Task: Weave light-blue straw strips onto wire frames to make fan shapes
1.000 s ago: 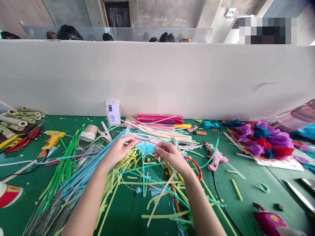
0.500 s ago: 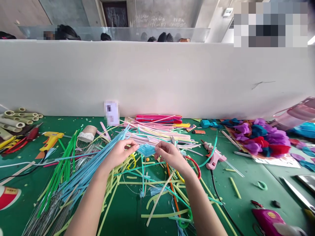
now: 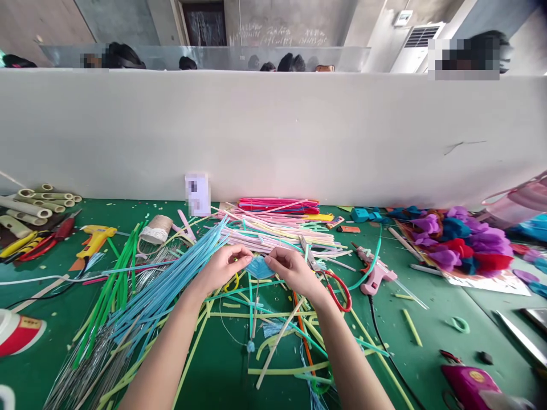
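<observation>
Between my two hands is a small light-blue, fan-shaped piece (image 3: 259, 267), perhaps of flattened pipe cleaner. My left hand (image 3: 224, 266) pinches its left edge with thumb and index finger. The right edge is pinched by my right hand (image 3: 294, 273) in the same way. Left of my left hand lies a thick bundle of light-blue pipe cleaners (image 3: 171, 282). Red-handled scissors (image 3: 344, 291) rest beside my right wrist. Under the hands are scattered yellow-green strips (image 3: 294, 371) and a thin stem with a blue knot (image 3: 250, 346).
Pink pipe cleaners (image 3: 277, 230) lie behind the hands. At right are a pink glue gun (image 3: 378, 276) with its cord and purple and red petals (image 3: 487, 239). At left are a yellow glue gun (image 3: 96, 239), pliers (image 3: 47, 242) and green pipe cleaners (image 3: 109, 296). A white partition (image 3: 273, 131) stands behind.
My hands have drawn a little closer together on the blue piece, and its visible shape is flatter and narrower. The whole view has shifted slightly.
</observation>
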The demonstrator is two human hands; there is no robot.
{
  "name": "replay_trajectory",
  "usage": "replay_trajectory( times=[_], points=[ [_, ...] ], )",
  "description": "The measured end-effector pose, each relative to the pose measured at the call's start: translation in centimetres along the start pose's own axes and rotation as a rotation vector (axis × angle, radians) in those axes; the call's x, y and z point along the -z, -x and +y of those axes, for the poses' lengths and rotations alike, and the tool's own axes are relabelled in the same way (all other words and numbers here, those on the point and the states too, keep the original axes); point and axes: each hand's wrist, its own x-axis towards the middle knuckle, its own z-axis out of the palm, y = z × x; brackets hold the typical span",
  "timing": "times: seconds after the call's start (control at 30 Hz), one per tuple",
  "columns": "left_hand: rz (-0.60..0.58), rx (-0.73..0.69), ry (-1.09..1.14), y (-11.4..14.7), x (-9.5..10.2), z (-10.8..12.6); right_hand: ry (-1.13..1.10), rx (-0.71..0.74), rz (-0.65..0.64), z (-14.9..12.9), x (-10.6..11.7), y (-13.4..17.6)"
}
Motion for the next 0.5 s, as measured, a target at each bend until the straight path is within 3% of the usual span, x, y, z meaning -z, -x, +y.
replay_trajectory(
  times=[0.2, 0.27, 0.4, 0.5],
  points=[
    [-0.011, 0.058, -0.123, 1.8, 0.8, -0.5, 0.138, -0.065, -0.072, 1.0, -0.5, 0.0],
    [0.088, 0.069, -0.268, 3.0, 2.1, -0.7, 0.237, -0.1, -0.079, 1.5, -0.3, 0.1],
    [0.425, 0.12, -0.724, 4.9, 5.3, -3.0, 0.518, -0.147, -0.043, 2.0, 0.3, 0.4],
    [0.477, 0.174, -0.892, 5.2, 6.4, -5.0, 0.649, -0.197, -0.021, 1.6, 0.6, 0.6]
  ],
)
